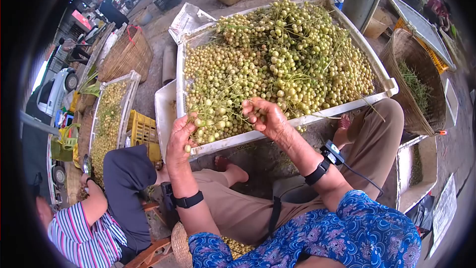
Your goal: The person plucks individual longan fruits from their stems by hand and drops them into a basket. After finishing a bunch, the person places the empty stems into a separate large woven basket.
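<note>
far left: a co-worker in a striped shirt (84, 233) sits beside a long tray (128, 101) of small round fruit. next along, a yellow crate (144, 131), near my own tray.

my left hand (179, 139): fingers curled in round a bunch (210, 119) of pale green fruit, over the near left corner of my tray (233, 140). one fruit shows low, against the fingers. best, i judge, to hold the bunch lightly by its stems, so nothing gets squashed, and keep it inside the rim so that anything dropping lands on the pile.

my right hand (265, 118): just beside the bunch, fingers bent, thumb near the tips, gap narrow. a thin stem runs toward them; whether it is pinched i cannot tell. short pulls close to where fruit meets stem should tear the skin less, with the left hand steady against them.

loose fruit (213, 67) fills the tray's left side; a heap of stemmed bunches (297, 44) lies behind and to the right, within reach.

far right: a tall basket (395, 62) with green stalks (414, 82) inside.
</note>
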Motion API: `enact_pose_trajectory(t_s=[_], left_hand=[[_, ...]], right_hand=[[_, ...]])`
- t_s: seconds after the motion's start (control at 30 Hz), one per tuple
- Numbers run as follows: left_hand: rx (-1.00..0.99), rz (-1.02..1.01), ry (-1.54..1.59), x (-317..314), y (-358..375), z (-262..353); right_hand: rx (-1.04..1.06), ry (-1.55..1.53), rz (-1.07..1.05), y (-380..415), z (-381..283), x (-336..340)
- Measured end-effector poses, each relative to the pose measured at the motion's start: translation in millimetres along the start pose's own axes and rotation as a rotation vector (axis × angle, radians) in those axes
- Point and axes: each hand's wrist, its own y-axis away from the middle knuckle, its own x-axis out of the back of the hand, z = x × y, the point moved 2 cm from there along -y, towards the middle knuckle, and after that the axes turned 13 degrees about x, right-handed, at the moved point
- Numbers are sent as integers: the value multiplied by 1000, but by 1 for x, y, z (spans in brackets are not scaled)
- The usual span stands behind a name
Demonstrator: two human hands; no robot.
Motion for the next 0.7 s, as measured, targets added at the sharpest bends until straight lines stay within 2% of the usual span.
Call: enact_pose_trajectory(t_s=[0.07, 0.13, 0.23, 0.27, 0.33, 0.43, 0.5, 0.53, 0.57, 0.6, 0.63, 0.67, 0.7], left_hand=[[15, -46, -36, 4, -4, -3], [-63, 322, -223, -1, 3, -10], [99, 280, -217, 4, 0, -12], [85, 297, -221, 6, -1, -13], [76, 168, -205, 2, 0, -6], [86, 99, -226, -12, 5, 1], [79, 159, -193, -6, 9, -3], [26, 228, -115, -10, 12, 0], [-20, 309, -38, -10, 18, 4], [2, 286, -36, -3, 13, 0], [32, 275, -28, 8, 7, -7], [38, 240, -93, 8, 9, -7], [-66, 276, -204, -2, 9, -6]], right_hand=[[-46, 1, -75, -1, 13, -3], [-26, 5, -124, 3, 17, -15], [24, 11, -145, -4, 23, -16], [31, -1, -131, -8, 23, -13], [37, -84, -108, -8, 15, -8], [57, -176, -112, -2, 4, -1], [27, -579, -212, -1, 3, 8], [10, -616, -234, 2, 3, 11], [-19, -533, -225, 2, 6, 15], [-35, -397, -168, 7, 4, 7], [6, -224, -213, 8, 6, 5], [27, -113, -259, 7, 9, -1], [61, 22, -208, 10, 7, -14]])
